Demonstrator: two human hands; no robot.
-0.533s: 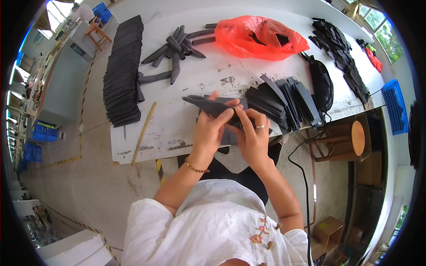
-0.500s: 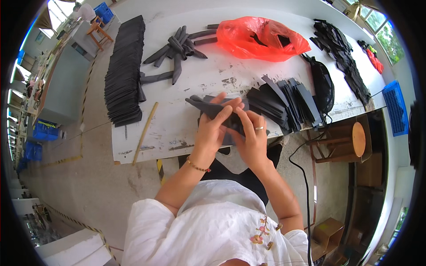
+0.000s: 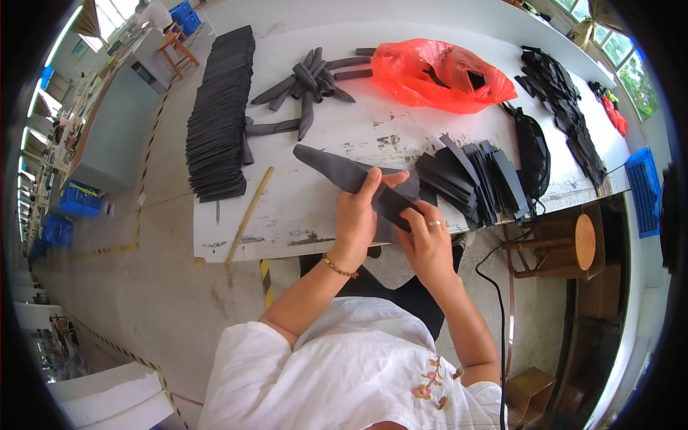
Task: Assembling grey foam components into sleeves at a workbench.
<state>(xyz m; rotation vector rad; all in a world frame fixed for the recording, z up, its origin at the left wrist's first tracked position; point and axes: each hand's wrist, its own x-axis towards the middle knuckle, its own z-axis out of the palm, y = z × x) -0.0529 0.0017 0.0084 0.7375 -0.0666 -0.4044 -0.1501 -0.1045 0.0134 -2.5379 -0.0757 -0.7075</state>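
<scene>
A long dark grey fabric strip [image 3: 331, 168] slants between my hands above the table's near edge, its rounded end pointing up and left. My left hand [image 3: 358, 211] is closed on its middle, thumb on top. At the strip's lower right end, my right hand [image 3: 427, 240] pinches it between thumb and fingers. Under and behind the hands lie more grey pieces [image 3: 405, 186], partly hidden. Just right of my right hand, several flat dark strips [image 3: 480, 179] fan out in a loose stack.
On the white table [image 3: 337, 132] are a long black stack [image 3: 221, 115], a heap of rolled grey strips [image 3: 312, 82], a red plastic bag [image 3: 441, 79], a black mesh bag [image 3: 532, 154], a dark pile [image 3: 562, 107] and a yellow stick [image 3: 251, 211]. A stool [image 3: 584, 240] stands right.
The strip, folded and mostly covered by my fingers before, now lies stretched out between my hands. My right hand has moved down to its lower end. The whole view has shifted slightly.
</scene>
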